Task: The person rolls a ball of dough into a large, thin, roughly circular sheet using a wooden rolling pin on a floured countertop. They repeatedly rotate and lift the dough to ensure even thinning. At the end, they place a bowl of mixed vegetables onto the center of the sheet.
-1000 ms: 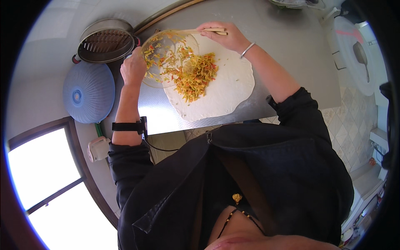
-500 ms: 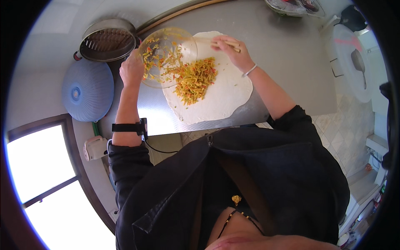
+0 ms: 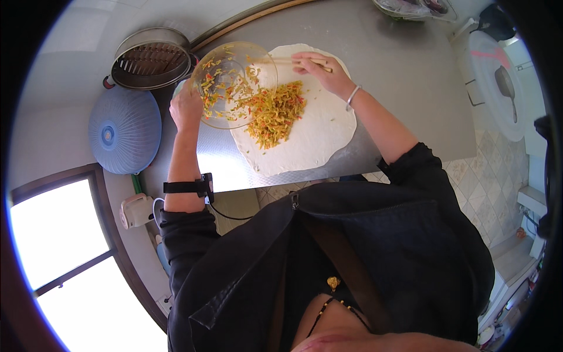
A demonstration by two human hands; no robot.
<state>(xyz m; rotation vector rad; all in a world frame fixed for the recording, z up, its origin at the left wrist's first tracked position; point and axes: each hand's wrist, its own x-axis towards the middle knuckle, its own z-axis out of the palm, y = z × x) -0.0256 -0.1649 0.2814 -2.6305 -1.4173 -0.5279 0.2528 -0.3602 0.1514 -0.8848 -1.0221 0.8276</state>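
My left hand [image 3: 186, 107] grips the left rim of a clear glass bowl [image 3: 226, 57], which is tilted over a thin sheet of rolled dough [image 3: 325, 126]. Shreds of chopped vegetable filling cling inside the bowl. A heap of the same yellow-green and orange filling [image 3: 277, 117] lies on the dough, partly behind the bowl's right edge. My right hand [image 3: 321, 69] is closed on a pair of chopsticks [image 3: 282, 60] whose tips reach into the bowl; the tips are blurred and hard to make out.
The dough lies on a grey metal worktop [image 3: 410, 100]. Left of the bowl stand a round metal steamer pot with holes [image 3: 149, 58] and a blue domed cover [image 3: 124, 132]. At the far right back sits a plastic-wrapped container [image 3: 413, 10]. A spoon [image 3: 505, 88] rests on a white surface at right.
The bowl has shifted very slightly, and the chopsticks in my right hand have moved left, further into it. The heap on the dough looks much the same.
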